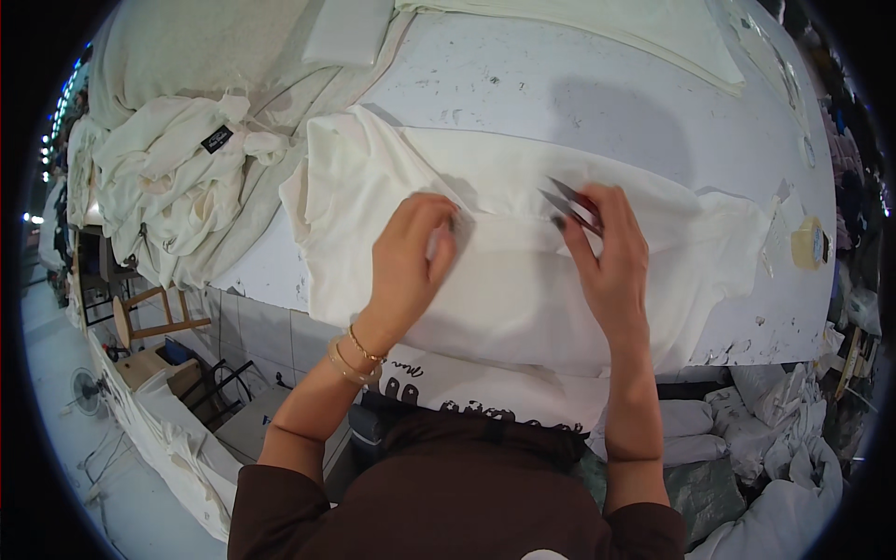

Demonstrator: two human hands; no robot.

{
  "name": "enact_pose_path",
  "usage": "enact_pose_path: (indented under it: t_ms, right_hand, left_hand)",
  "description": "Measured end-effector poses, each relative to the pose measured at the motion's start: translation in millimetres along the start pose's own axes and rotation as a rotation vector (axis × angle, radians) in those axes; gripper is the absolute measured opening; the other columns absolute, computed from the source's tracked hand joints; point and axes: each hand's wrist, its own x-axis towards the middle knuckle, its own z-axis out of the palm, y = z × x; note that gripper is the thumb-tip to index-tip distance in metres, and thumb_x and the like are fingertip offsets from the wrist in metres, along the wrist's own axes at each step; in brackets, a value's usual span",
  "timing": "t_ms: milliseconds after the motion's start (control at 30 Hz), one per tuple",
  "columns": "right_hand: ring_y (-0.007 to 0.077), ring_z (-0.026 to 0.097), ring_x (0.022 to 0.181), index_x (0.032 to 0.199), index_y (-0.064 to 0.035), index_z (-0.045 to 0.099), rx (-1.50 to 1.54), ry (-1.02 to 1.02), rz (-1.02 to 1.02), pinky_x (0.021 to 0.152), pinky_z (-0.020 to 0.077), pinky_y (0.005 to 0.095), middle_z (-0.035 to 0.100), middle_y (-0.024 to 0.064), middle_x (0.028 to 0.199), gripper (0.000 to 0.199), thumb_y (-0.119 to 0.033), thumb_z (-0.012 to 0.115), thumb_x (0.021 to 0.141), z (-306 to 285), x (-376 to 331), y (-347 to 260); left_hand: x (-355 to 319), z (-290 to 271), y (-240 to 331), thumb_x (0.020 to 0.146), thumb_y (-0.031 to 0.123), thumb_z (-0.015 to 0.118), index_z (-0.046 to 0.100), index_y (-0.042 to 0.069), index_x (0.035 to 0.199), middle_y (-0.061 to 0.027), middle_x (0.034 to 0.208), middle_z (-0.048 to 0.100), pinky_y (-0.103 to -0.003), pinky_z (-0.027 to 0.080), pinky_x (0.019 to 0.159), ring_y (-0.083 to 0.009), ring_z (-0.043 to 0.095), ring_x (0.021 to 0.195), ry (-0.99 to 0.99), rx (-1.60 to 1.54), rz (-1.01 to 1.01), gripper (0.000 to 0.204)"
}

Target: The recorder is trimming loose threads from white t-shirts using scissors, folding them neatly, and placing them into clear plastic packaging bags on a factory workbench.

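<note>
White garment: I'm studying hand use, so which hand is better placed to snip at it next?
Likely the right hand: it holds dark scissors over the white garment. The left hand shows no tool and seems better placed to steady the garment.

The rear part of the dark snips [569, 195] is hidden within the right hand [614, 257], above the white garment [527, 303]. Whether any cloth is pinched by the left hand [409, 250], also above the garment, cannot be told. The printed cloth [537, 385] on the garment's near side is partly covered by the person's body [485, 504]. Beyond the garment, a pale cloth [644, 28] is cut off by the upper edge.
</note>
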Motion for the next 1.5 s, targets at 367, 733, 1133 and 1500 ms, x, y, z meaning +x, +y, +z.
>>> enact_pose_path:
  t_ms: [367,733,1133,1500]
  right_hand:
    - [0.0227,0.061,0.076,0.095,-0.0050,0.055,-0.371,0.303,0.173,0.064,0.0473,0.0346,0.057,0.0063,0.084,0.022,-0.002,0.064,0.075,-32.6,2.9,30.3]
    - [0.0229,0.060,0.073,0.090,0.0027,0.062,-0.076,0.377,0.470,0.066,0.0455,0.0341,0.063,0.0137,0.084,0.012,-0.004,0.061,0.080,-31.3,21.9,34.4]
    - [0.0207,0.064,0.093,0.100,-0.0003,0.060,1.608,0.203,0.782,0.081,0.0525,0.0364,0.065,0.0079,0.098,0.016,-0.014,0.054,0.092,-64.5,22.3,70.9]
    - [0.0147,0.062,0.085,0.095,-0.0060,0.063,1.626,0.118,0.670,0.076,0.0499,0.0312,0.065,0.0016,0.090,0.011,-0.016,0.058,0.092,-64.2,15.0,57.3]
  left_hand:
    - [48.4,15.8,35.6,0.072,0.003,0.066,0.064,0.007,0.094,-0.0074,0.091,0.051,-0.032,0.045,0.060,-0.0206,0.054,0.074,0.196,0.161,-0.027,0.022]
    - [82.2,44.4,33.6,0.078,0.007,0.062,0.058,0.003,0.090,-0.0120,0.093,0.053,-0.035,0.047,0.061,-0.0245,0.056,0.064,0.208,0.124,-0.184,0.014]
    - [90.0,-15.5,7.3,0.091,0.003,0.053,0.055,-0.003,0.104,-0.0109,0.099,0.061,-0.035,0.056,0.079,-0.0204,0.063,0.089,0.061,-1.518,-0.750,0.014]
    - [81.2,-13.6,21.6,0.090,0.006,0.054,0.059,0.006,0.105,0.0004,0.089,0.059,-0.024,0.049,0.075,-0.0114,0.060,0.081,0.157,-1.462,-0.728,0.016]
